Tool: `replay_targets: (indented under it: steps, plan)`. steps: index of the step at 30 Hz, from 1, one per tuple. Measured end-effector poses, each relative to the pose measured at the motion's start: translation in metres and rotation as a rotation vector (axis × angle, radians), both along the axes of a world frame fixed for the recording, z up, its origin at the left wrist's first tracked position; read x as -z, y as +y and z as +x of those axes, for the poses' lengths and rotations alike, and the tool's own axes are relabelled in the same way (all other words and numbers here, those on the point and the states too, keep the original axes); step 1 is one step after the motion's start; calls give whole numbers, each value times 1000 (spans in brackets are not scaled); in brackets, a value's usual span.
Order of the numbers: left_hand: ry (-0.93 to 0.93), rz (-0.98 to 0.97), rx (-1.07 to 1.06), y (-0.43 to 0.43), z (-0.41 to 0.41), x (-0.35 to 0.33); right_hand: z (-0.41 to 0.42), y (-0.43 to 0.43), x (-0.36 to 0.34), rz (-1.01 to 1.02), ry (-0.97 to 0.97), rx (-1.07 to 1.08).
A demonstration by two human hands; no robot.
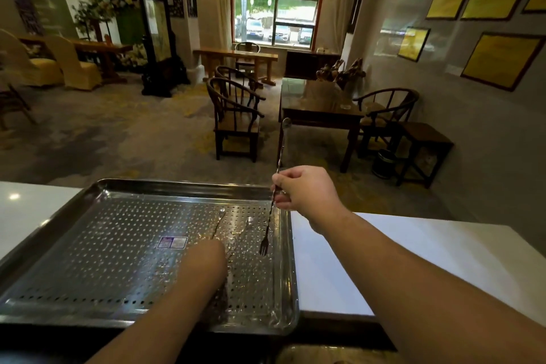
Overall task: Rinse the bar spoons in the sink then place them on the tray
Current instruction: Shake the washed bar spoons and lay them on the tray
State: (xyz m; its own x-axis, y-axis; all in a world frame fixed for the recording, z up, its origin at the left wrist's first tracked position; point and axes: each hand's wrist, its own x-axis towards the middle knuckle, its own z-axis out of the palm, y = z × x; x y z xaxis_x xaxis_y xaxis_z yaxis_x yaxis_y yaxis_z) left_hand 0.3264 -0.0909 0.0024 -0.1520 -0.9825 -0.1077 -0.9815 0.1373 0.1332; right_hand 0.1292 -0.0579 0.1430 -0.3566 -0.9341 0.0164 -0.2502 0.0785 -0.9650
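Note:
A perforated steel tray (88, 248) lies on the white counter in front of me. My right hand (307, 189) grips a long twisted bar spoon (280, 154) by its middle, over the tray's far right corner. The spoon stands nearly upright, bowl end up, with its fork end (263, 247) just above the tray's right side. Two bar spoons (218, 223) (243, 229) lie on the wet tray, left of the fork end. My left hand (204, 257) rests on the tray over their near ends; its fingers are hidden from view.
The white counter (384, 263) runs on both sides of the tray. A sink edge (325, 354) shows at the bottom right. Beyond the counter are wooden chairs (233, 115), a dark table (319, 109) and a carpeted room.

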Motion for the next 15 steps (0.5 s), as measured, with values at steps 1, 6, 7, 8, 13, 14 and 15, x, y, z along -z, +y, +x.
replay_targets:
  steps: [1,6,7,8,13,14,15]
  plan:
    - [-2,-5,-7,2,-1,2,0,0,2,4,5,2]
    - [77,-1,-39,6,-2,-8,2,1,2,7,41,37]
    - [140,-18,-29,8,-4,-17,1,1,0,-4,46,47]
    - [236,-52,-13,8,-7,-30,1,1,-3,-16,50,58]
    - [906,-148,137,10,-36,-128,5,-1,-26,-97,94,95]
    - [911,-160,176,11,-42,-141,6,-1,-31,-121,90,98]
    - [907,-171,184,13,-45,-151,6,-1,-35,-145,87,103]
